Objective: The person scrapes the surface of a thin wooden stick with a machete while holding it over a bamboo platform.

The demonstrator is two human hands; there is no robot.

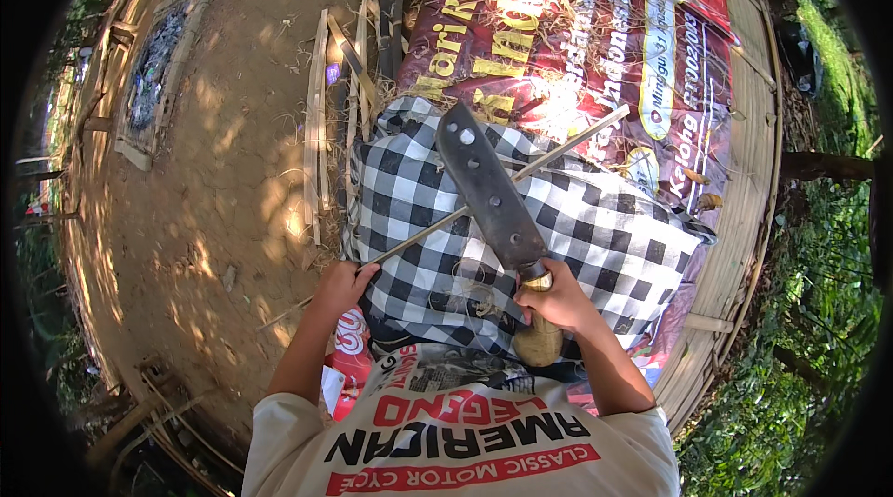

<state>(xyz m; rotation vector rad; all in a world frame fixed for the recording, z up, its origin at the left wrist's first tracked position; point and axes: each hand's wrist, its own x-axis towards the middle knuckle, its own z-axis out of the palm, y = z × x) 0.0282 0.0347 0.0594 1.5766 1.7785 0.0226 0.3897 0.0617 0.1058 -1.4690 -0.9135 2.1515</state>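
My right hand (556, 300) is closed around the wooden handle of a machete (493, 194), whose broad dark blade points away and a little to the left. A row of holes runs along the blade. My left hand (342, 288) is closed on a thin strip of bamboo (572, 141). That strip slants from the lower left to the upper right and passes under the blade where the two cross. Black and white checked cloth (400, 185) covers my lap beneath both.
A maroon printed banner (484, 60) strewn with fine shavings lies ahead, over a slatted bamboo platform (744, 218). Long split bamboo pieces (317, 134) lie to the left on bare earth. Farther left is a wooden-framed pit of ash (160, 69). Green plants grow at the right.
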